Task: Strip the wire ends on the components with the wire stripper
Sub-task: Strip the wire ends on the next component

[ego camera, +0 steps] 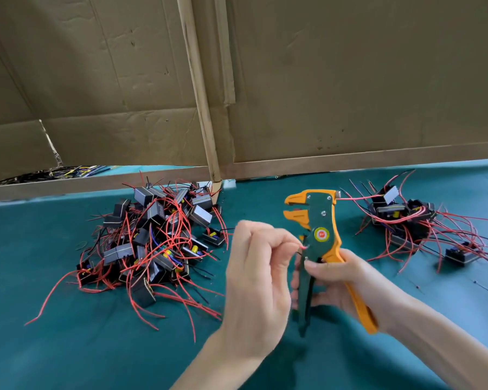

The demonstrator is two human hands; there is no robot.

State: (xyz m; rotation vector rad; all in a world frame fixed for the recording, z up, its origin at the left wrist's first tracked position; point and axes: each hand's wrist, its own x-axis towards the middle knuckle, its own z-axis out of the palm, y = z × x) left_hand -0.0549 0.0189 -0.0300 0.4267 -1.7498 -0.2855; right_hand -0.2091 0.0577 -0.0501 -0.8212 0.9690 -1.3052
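The right hand point(341, 280) is covering the middle of the wire stripper's point(319, 229) handles, so the part inside the grip is not showing. Just left of the grip, the left hand point(254, 280) is blurring at its knuckles and hiding all but the tip of the red wire point(302, 246) it is pinching. Both forearms are running off the lower and right edges. Well right of the grip, the far pile's point(406, 218) wires are running off the right edge, and specks point(475, 282) on the cloth point(96, 347) are showing too small to name.
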